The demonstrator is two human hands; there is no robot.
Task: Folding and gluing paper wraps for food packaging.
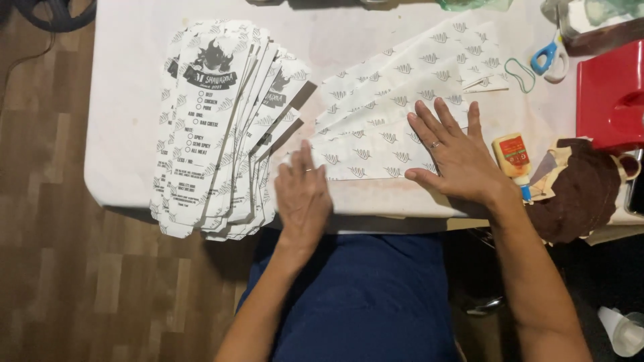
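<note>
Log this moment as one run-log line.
left hand: flat on patterned paper sheets edge | right hand: pressing sheets | printed flat stack: left | glue bottle: right

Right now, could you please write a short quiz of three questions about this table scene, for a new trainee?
1. True or false: the right hand lies flat on the patterned paper sheet.
2. Which side holds the stack of printed flat sleeves: left or right?
3. What lies beside the red box: (a) scissors, (b) a knife, (c) a stapler?

Key: 1 true; 2 left; 3 a.
</note>
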